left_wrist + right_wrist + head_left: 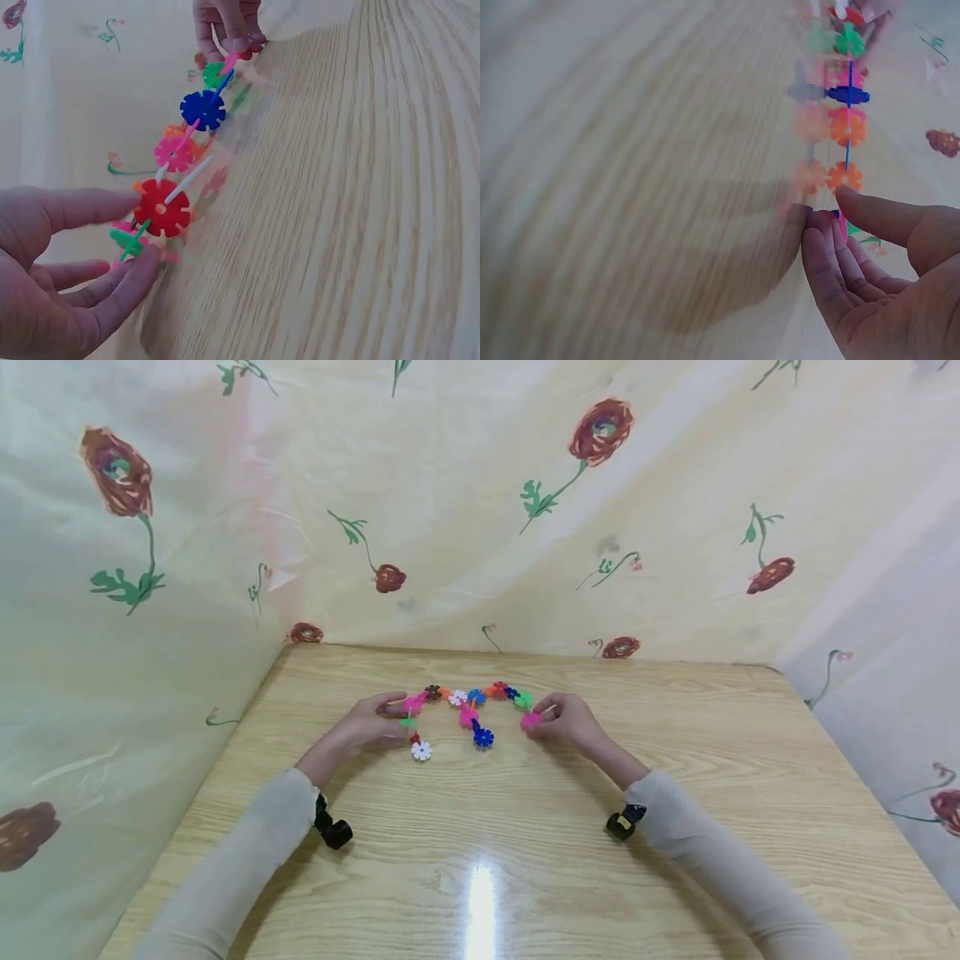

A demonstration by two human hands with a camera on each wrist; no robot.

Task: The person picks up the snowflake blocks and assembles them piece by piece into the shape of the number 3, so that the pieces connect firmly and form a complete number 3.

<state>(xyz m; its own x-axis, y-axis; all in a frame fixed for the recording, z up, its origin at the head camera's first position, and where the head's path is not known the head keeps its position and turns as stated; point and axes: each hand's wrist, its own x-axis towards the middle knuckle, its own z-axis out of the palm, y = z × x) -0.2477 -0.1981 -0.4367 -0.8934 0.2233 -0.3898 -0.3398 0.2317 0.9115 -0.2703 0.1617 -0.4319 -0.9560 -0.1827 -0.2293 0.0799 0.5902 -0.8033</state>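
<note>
A chain of notched plastic flower discs (477, 697) in several colours lies in an arch on the wooden table. Its left branch runs toward me and ends in a white disc (422, 751); a middle branch ends in a dark blue disc (483, 738). At the left bend my left hand (367, 722) holds the chain between thumb and fingers, around a green disc (127, 241) and close by a red disc (163, 208). My right hand (572, 720) pinches the pink disc (531, 720) at the right end. Fingers partly hide both held spots.
The light wooden table (480, 810) reaches back to a cream flowered cloth (450, 527), which also hangs at both sides. Black wrist cameras sit under the left wrist (336, 833) and right wrist (621, 825). A bright reflection shows on the table's near part.
</note>
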